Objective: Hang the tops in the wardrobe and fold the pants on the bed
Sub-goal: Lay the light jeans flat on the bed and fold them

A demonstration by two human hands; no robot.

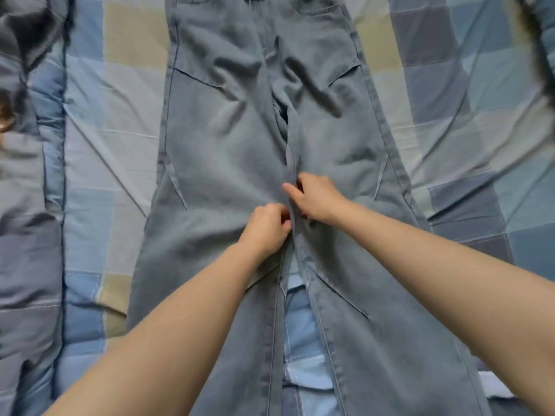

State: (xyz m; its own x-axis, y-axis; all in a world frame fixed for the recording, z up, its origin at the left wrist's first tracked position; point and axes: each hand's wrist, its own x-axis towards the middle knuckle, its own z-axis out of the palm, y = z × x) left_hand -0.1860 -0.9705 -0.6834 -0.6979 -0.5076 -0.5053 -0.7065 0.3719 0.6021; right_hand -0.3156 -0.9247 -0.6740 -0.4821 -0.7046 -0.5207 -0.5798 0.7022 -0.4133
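Note:
A pair of light blue jeans lies flat and spread out on the bed, waistband at the top of the view, legs running down toward me. Both hands meet at the inner seams between the two legs, around knee height. My left hand pinches the inner edge of the left leg. Just above it, my right hand pinches the inner edge of the right leg. Below the hands the legs part and the bedsheet shows between them.
The bed has a patchwork sheet in blue, grey and beige squares. A grey-blue quilt lies bunched along the left side. Dark fabric sits in the top left corner, and something dark and furry at the top right edge.

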